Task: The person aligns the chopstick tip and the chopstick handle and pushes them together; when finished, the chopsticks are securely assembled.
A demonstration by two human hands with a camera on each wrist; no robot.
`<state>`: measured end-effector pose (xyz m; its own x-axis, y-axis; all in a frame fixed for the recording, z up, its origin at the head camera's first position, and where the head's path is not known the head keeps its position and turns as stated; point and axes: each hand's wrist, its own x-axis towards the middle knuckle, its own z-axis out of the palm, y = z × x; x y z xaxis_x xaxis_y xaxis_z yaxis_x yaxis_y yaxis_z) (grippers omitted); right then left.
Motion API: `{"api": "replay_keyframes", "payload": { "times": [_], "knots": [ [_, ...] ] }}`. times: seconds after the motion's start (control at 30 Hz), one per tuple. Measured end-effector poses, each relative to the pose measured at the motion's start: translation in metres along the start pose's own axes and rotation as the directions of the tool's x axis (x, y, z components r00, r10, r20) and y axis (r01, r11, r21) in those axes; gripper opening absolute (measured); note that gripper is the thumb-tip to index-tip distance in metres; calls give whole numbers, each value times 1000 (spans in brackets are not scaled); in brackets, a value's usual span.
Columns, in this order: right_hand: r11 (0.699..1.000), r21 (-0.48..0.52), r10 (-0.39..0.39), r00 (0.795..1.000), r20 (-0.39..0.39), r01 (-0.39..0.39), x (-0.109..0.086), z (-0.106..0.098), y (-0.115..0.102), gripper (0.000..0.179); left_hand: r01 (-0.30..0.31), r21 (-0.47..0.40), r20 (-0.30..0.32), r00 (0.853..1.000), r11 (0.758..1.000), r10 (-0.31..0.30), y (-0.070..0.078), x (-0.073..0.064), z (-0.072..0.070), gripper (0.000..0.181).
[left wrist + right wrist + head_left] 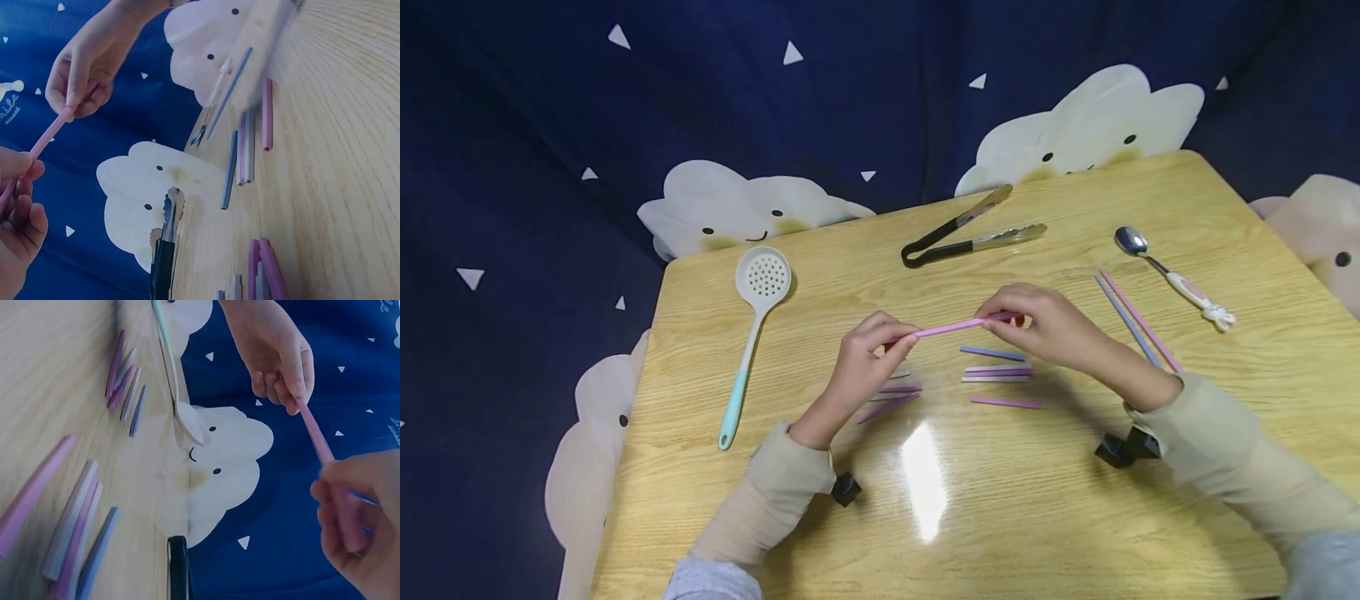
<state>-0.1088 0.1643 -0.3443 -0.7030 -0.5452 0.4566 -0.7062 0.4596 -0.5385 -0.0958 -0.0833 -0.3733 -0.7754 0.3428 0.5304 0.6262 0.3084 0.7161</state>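
A thin pink stick point(951, 327) is stretched between my two hands, raised above the table. My left hand point(863, 357) pinches its left end between thumb and fingers. At the other end my right hand point(1047, 323) grips the stick, whose tip shows past the fingers in the right wrist view. Beneath the right hand lie short sticks: a blue one point(992, 354), a close-set white and purple group point(997, 373) and a single pink-purple one point(1006, 402). More short purple and pale sticks point(891, 404) lie below the left hand, which partly hides them.
A white slotted skimmer point(763, 279) with a mint handle lies at left. Black-handled tongs point(951, 246) lie spread at the back. To the right are a long pink stick point(1138, 317), a long blue stick point(1126, 318) and a rabbit-handled spoon point(1187, 290). A dark blue curtain point(880, 92) hangs behind the table.
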Motion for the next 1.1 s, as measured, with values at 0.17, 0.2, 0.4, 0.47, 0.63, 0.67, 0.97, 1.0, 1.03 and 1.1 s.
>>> {"api": "replay_keyframes", "payload": {
  "times": [0.17,0.2,0.4,0.47,0.63,0.67,0.97,1.0,1.03,1.1],
  "knots": [
    [965,-220,-144,990,0,140,2,1,2,4,2,31,6,1000,1000,-2,-3,1,2,9],
    [960,-236,-157,988,2,153,2,2,2,4,1,38,12,1000,999,-2,-3,1,1,9],
    [949,-306,-89,996,-14,81,-7,-1,9,6,7,64,0,1000,998,-7,-10,0,-3,16],
    [944,-330,-36,999,-34,23,-13,-4,14,8,24,69,-45,999,997,-21,-14,-1,-5,19],
    [925,-346,145,988,-61,-157,-34,-11,30,10,94,76,-87,992,993,-87,-23,-3,-11,22],
    [917,-345,189,980,-62,-198,-39,-13,34,9,107,82,-81,992,991,-100,-25,-4,-12,22],
    [765,-348,565,824,-41,-542,-83,-34,72,13,219,187,5,975,958,-224,-43,-11,-16,22],
    [745,-354,595,803,-30,-566,-87,-36,77,15,231,200,10,971,952,-238,-46,-11,-16,22],
    [725,-361,624,781,-15,-587,-91,-38,80,16,242,214,15,968,946,-251,-48,-12,-17,22],
    [683,-377,678,735,7,-626,-98,-42,87,18,258,236,22,963,937,-270,-51,-12,-18,22]
  ]
}}
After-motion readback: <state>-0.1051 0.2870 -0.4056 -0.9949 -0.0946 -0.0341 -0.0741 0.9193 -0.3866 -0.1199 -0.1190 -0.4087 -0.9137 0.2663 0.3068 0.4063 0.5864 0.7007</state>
